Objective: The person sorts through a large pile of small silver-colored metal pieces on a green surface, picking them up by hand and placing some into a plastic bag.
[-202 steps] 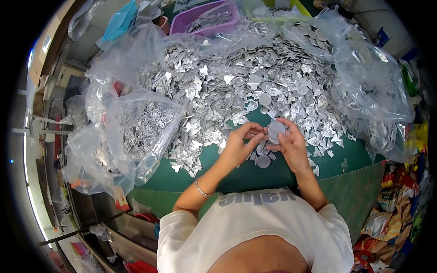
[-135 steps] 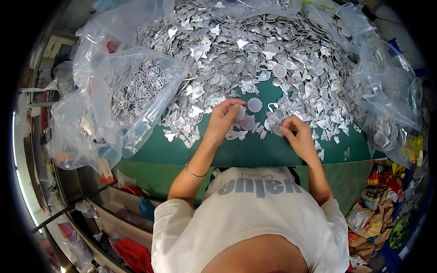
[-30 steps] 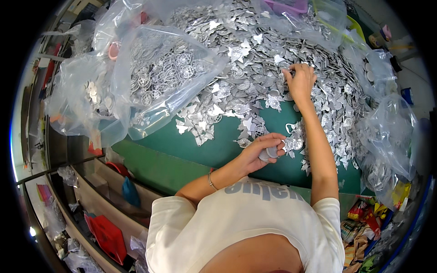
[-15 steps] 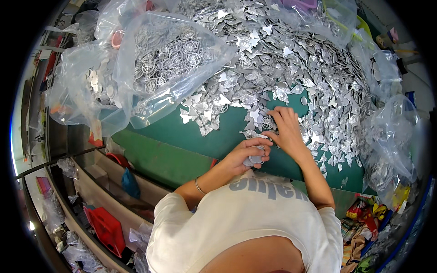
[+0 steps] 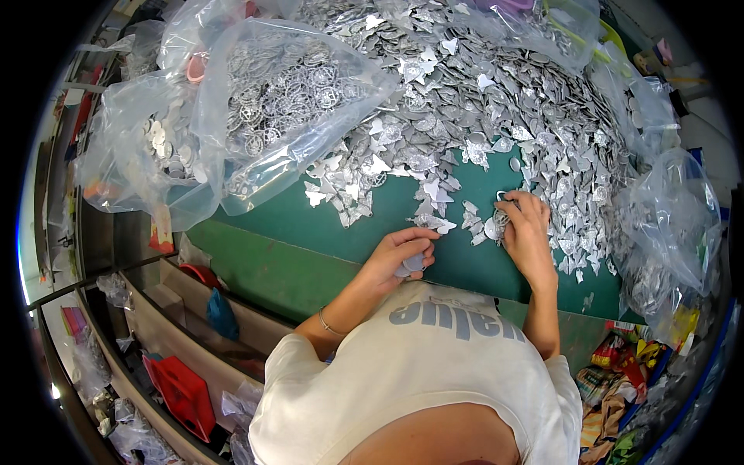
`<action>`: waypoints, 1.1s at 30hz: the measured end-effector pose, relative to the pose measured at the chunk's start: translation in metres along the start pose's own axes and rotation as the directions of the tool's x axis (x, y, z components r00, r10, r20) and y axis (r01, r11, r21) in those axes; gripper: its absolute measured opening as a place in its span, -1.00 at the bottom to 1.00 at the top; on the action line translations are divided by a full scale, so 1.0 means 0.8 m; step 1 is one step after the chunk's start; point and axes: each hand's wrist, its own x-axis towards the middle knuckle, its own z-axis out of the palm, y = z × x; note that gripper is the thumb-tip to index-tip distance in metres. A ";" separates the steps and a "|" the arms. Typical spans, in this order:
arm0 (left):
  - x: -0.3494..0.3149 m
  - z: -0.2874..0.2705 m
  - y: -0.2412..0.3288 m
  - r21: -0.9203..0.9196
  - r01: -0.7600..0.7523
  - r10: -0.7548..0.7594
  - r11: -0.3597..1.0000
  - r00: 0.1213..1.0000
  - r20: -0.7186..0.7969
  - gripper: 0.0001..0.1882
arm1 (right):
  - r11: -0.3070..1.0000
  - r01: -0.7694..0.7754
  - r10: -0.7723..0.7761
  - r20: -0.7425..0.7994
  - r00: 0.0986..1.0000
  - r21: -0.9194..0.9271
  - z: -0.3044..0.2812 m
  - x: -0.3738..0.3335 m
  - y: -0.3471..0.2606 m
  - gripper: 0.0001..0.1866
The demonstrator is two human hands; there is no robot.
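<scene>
My left hand [image 5: 397, 260], in front of my chest, is closed around a few flat round metal discs [image 5: 411, 266]. Its thumb and forefinger reach toward a small group of silver butterfly-shaped metal pieces [image 5: 431, 223] on the green table. Farther right, the curled fingers of my right hand [image 5: 530, 236] grip a round openwork metal piece [image 5: 502, 211], partly hidden by the fingers. Beside those fingertips lie a plain disc [image 5: 491, 229] and some other flat silver pieces [image 5: 471, 219].
A large heap of flat silver metal pieces [image 5: 465, 101] spreads over the green table [image 5: 271, 232]. Clear plastic bags with openwork rings [image 5: 291, 101] and discs [image 5: 159, 139] stand at the left. More bags [image 5: 666, 225] line the right edge. Drawers [image 5: 201, 325] sit at lower left.
My right hand has moved right, away from the left, and the openwork piece has shifted that way with it. My left hand has drawn slightly left, still holding the discs.
</scene>
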 end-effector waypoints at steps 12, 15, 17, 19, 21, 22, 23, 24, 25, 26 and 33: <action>-0.017 -0.002 0.007 0.046 -0.011 0.016 0.999 0.995 -0.101 -0.58 | 0.995 0.102 -0.104 0.141 0.985 0.020 0.050 -0.022 -0.028 -0.57; -0.012 0.002 0.011 0.094 -0.015 0.024 0.995 0.996 -0.091 -0.55 | 0.997 0.074 -0.074 -0.041 0.996 0.012 0.031 -0.037 -0.001 -0.69; -0.007 0.009 0.011 0.122 -0.017 0.029 0.992 0.996 -0.090 -0.56 | 0.996 -0.057 0.073 -0.227 0.971 0.076 0.025 -0.050 0.018 -0.73; -0.002 0.013 0.009 0.132 -0.016 0.025 0.991 0.997 -0.067 -0.58 | 0.972 -0.221 0.237 -0.358 0.903 0.084 0.016 -0.062 0.036 -0.75; 0.004 0.017 0.008 0.130 -0.012 0.015 0.991 1.000 -0.022 -0.61 | 0.926 -0.375 0.361 -0.377 0.853 0.039 0.001 -0.066 0.044 -0.71; 0.005 0.018 0.007 0.131 0.003 -0.002 0.991 1.000 -0.012 -0.63 | 0.921 -0.389 0.354 -0.421 0.835 0.002 0.001 -0.069 0.046 -0.69; 0.007 0.021 0.006 0.133 0.019 -0.020 0.991 1.000 0.006 -0.65 | 0.912 -0.408 0.344 -0.467 0.815 -0.039 0.000 -0.073 0.050 -0.66; 0.010 0.024 0.004 0.134 0.034 -0.038 0.990 0.999 0.024 -0.67 | 0.901 -0.426 0.330 -0.511 0.793 -0.079 -0.001 -0.076 0.055 -0.63; 0.013 0.025 0.001 0.111 0.033 -0.036 0.993 0.999 0.022 -0.70 | 0.888 -0.457 0.379 -0.478 0.793 -0.054 0.002 -0.079 0.064 -0.52; 0.016 0.026 -0.002 0.092 0.036 -0.038 0.995 0.999 0.018 -0.72 | 0.887 -0.455 0.371 -0.460 0.807 -0.083 0.010 -0.081 0.069 -0.49; 0.023 0.042 -0.011 0.091 0.077 -0.071 0.993 0.995 -0.065 -0.81 | 0.904 -0.424 0.386 -0.340 0.858 -0.044 0.049 -0.059 0.017 -0.35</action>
